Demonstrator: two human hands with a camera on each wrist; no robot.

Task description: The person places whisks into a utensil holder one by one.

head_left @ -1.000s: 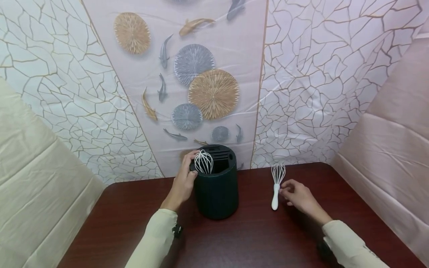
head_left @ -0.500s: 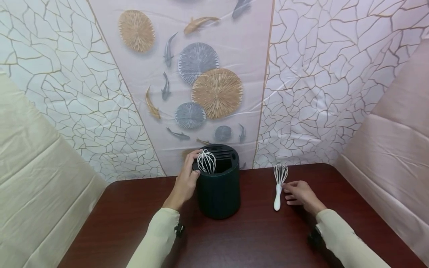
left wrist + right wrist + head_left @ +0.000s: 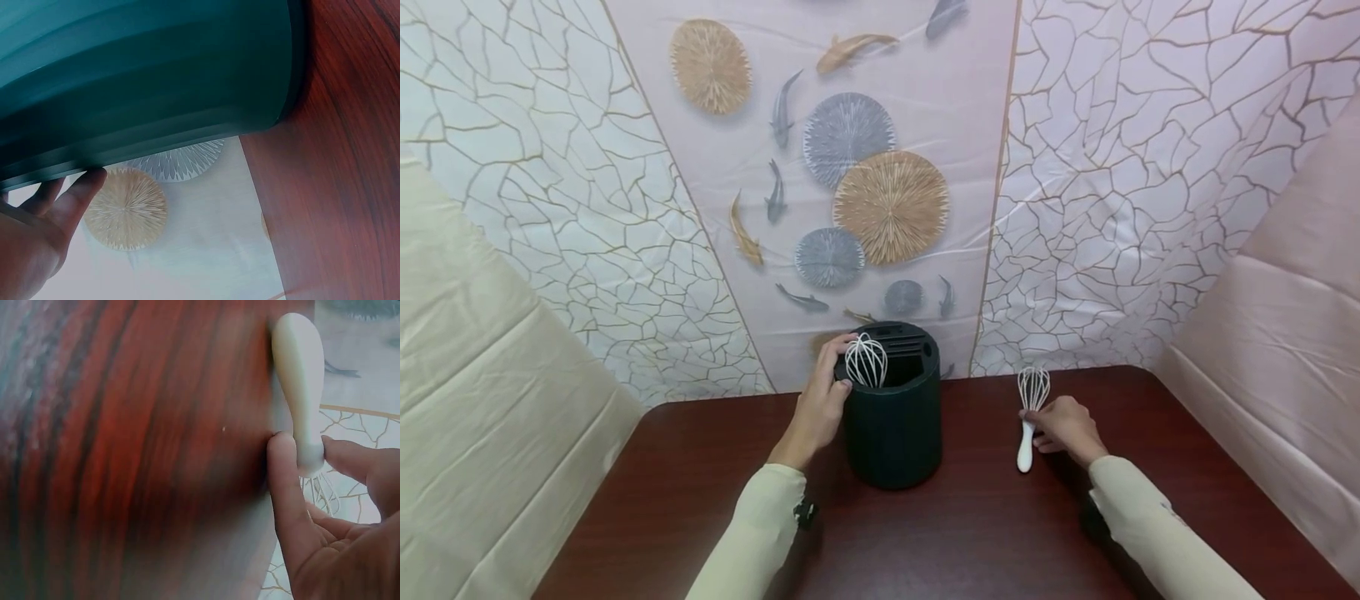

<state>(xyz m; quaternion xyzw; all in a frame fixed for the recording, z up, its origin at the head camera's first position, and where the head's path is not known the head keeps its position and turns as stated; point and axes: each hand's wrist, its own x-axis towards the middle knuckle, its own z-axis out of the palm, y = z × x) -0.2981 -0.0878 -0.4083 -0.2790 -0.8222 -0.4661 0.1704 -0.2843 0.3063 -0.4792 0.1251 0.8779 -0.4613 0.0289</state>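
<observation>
The right hand [image 3: 1066, 425] now pinches the loose whisk [image 3: 1025, 454], thumb and fingers set on opposite sides of the neck, where the white handle meets the wires. Half a second ago those fingers were at the handle's 3 o'clock side and had not closed round it. So the loose whisk is now in a grip, though whether it has left the table [image 3: 962, 533] I cannot tell. It lies at 3 o'clock from the dark green holder [image 3: 895, 442], well apart from it, wires toward 12 and handle end toward 6.

The left hand [image 3: 820, 408] has stayed put, gripping the holder's rim from 9 o'clock, fingers over the far part and thumb on the near part. This seems to steady the holder, which stands upright on the table.

A second whisk [image 3: 867, 362] stands in the holder, wires up, at the 9 o'clock side of its large opening. The rest of that opening shows dark beside it, with narrow slots at 12 o'clock. A patterned cloth [image 3: 1075, 250] hangs behind the table.
</observation>
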